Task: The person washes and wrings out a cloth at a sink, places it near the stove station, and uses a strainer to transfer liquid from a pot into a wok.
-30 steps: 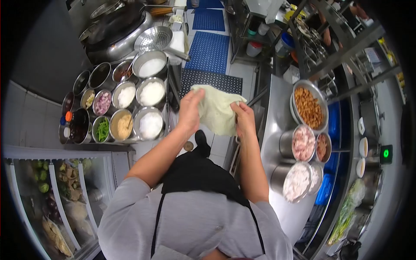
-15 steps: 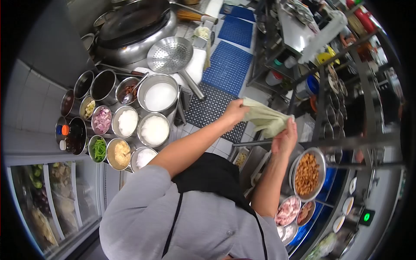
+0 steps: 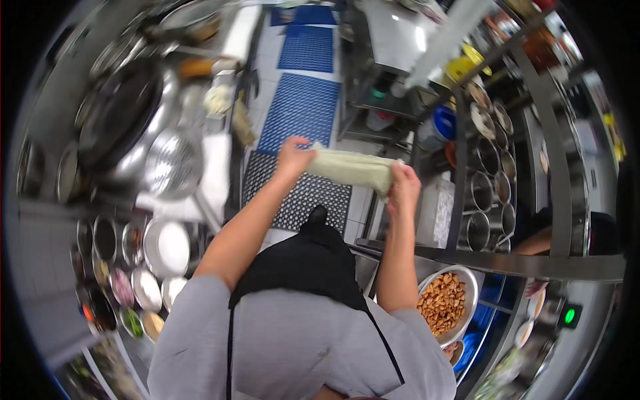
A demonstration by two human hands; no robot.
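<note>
A pale green cloth [image 3: 350, 169] is stretched between my two hands in front of me, folded into a narrow band. My left hand [image 3: 294, 157] is closed on its left end, and my right hand [image 3: 404, 187] grips the other end. The cloth hangs in the air above the black perforated mat [image 3: 267, 187] and the tiled floor.
At left are a wok [image 3: 120, 127], a perforated ladle [image 3: 175, 162] on a white cloth and several ingredient pots [image 3: 167, 248]. At right, a metal rail [image 3: 507, 263] crosses near a bowl of browned pieces [image 3: 441, 303]. Another person's arm [image 3: 535, 241] shows beyond the rail.
The cloth went from spread open to a bunched, then narrow band. The view has shifted forward along the aisle, so the ingredient pots now sit lower in the frame.
</note>
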